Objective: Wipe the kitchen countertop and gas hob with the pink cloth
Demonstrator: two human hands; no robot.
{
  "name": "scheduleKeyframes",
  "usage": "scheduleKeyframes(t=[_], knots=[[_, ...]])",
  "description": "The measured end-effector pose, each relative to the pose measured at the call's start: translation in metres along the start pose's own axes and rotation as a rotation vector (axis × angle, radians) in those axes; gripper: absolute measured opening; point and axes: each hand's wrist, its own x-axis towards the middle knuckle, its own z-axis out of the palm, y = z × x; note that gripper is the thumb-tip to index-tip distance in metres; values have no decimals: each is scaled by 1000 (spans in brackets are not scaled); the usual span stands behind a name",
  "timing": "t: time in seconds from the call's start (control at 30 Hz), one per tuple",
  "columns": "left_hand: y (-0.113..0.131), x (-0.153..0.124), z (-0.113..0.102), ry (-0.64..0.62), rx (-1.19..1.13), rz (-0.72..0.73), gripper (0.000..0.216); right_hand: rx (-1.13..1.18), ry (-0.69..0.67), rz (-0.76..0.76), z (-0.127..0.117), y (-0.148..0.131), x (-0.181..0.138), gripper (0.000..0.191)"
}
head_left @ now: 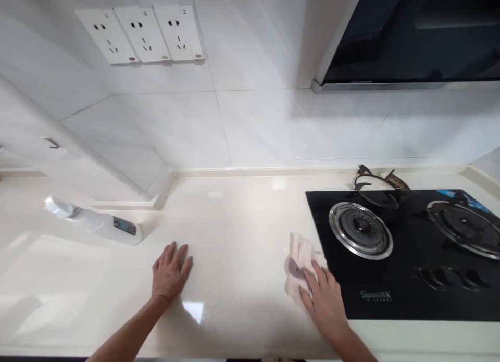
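Note:
My left hand [171,272] rests on the pale countertop [238,221], fingers spread and holding nothing. A light pinkish cloth [299,252] lies under my right hand [325,297], which presses it on the counter beside the left edge of the black gas stove [336,294]. The cloth is slightly blurred, and part of it is covered by my fingers. Left of my left hand, a white spray bottle [97,224] with a dark label stands near the wall corner.
A pan support ring [377,190] leans over the stove's back edge, beside the left burner [361,231]. Farther right is another burner [466,229]. A dark range hood [414,39] overhangs the stove. Wall sockets [142,34] sit on the tiled wall, and a small hook [51,142] is at left.

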Motion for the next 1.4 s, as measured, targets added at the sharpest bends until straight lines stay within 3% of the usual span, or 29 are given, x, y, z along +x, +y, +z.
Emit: scheduleKeyframes(t=[0.07,0.13,0.23,0.3,0.4,0.53,0.63,0.73,0.83,0.93,1.0,1.1,1.17,1.3,1.4], knots=[[0,-1,1,-3,-4,-1,52,-9,35,-128,11,4,-47,46],[0,-1,1,-5,-8,-3,52,-4,20,-252,20,8,-75,53],[0,-3,1,-4,-29,-1,53,-9,-10,-287,24,16,-60,52],[0,-4,2,-1,-38,4,53,-26,-13,-188,20,17,-17,47],[-1,-6,4,16,-30,14,52,-38,-20,-19,14,13,73,48],[-2,-8,6,41,-40,21,50,27,-144,183,15,-6,194,56],[-3,-9,7,46,-57,18,49,65,-174,200,25,-37,264,58],[-3,-10,6,38,-79,15,49,113,-214,74,39,-92,293,56],[-3,-10,5,28,-95,13,49,175,-286,-149,48,-157,266,56],[-3,-10,4,29,-91,9,48,246,-356,-368,50,-202,193,65],[-2,-9,4,34,-86,6,48,360,-380,-553,47,-209,137,76],[-1,-8,3,25,-76,6,49,447,-384,-599,40,-185,72,68],[-1,-8,3,14,-76,8,50,436,-344,-525,36,-152,53,54],[0,-8,1,10,-96,-3,50,295,-122,-219,29,-73,66,33],[1,-7,0,7,-84,-2,50,191,16,-19,27,-28,87,33]])
